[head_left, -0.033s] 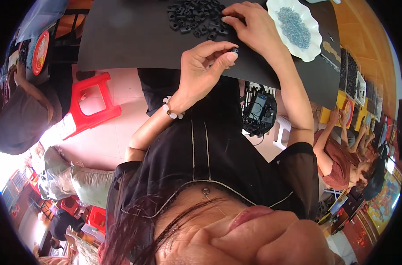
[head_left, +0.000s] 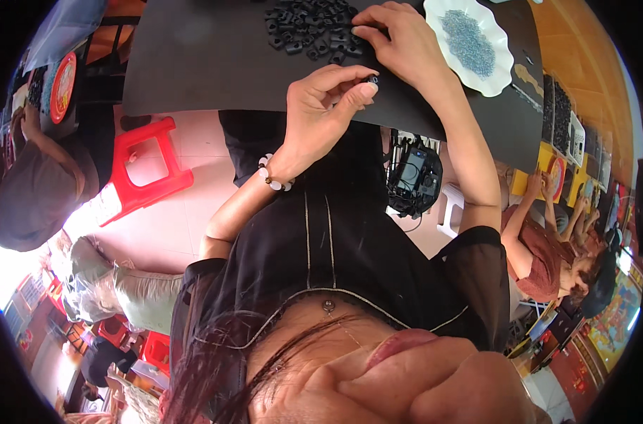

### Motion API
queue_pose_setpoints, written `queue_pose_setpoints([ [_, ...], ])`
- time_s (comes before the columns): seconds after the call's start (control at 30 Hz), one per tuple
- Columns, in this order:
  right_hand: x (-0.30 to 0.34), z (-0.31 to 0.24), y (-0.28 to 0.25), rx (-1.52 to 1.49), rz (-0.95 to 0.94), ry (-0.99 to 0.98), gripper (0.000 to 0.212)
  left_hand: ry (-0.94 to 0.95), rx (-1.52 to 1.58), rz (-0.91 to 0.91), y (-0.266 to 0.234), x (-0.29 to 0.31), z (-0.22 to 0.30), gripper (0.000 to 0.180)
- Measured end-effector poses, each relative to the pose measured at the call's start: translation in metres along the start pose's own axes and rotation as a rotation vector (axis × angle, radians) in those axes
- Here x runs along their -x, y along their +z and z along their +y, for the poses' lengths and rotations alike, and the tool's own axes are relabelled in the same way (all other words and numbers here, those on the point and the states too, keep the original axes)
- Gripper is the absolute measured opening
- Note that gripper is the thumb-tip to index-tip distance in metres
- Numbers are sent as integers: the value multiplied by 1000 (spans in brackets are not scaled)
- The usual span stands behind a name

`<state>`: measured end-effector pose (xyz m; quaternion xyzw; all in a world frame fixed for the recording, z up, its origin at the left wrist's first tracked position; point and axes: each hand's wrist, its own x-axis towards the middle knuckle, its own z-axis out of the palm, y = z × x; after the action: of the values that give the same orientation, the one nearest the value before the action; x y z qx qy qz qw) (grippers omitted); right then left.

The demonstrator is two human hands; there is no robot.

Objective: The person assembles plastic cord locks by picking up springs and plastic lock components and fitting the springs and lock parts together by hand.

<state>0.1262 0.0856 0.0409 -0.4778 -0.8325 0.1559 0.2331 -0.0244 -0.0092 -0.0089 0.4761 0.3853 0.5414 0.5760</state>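
My left hand (head_left: 318, 119), with a bracelet of pale and dark beads on its wrist, pinches a small black piece (head_left: 373, 79) between thumb and forefinger. It is held just above the near edge of the black table. Farther away lies a pile of small black pieces (head_left: 308, 30), several showing a hole. My right hand (head_left: 405, 44) rests at the pile's right edge. Its thumb and forefinger are apart, with nothing visible between them. Right of that hand sits a white scalloped dish (head_left: 504, 69) holding tiny clear blue beads (head_left: 468, 42).
The black table (head_left: 187, 67) spans the top of the view. A red stool (head_left: 148, 169) stands at left on the tiled floor. A black bag with devices (head_left: 413, 177) hangs below the table edge. Other people sit at tables on the left and right.
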Motion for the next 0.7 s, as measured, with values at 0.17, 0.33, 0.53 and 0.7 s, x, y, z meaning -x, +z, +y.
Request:
queue_pose_setpoints([
  [0.17,2,24,20,-217,368,-468,10,8,15,-9,1,-3,-5,20],
  [0.33,7,6,1,-258,91,204,13,24,19,13,1,-4,-9,19],
  [0.53,60,8,-15,-681,93,178,15,56,-67,-31,1,-4,-6,21],
  [0.7,100,-4,-9,-1020,115,293,14,66,-84,-46,12,-2,-7,20],
])
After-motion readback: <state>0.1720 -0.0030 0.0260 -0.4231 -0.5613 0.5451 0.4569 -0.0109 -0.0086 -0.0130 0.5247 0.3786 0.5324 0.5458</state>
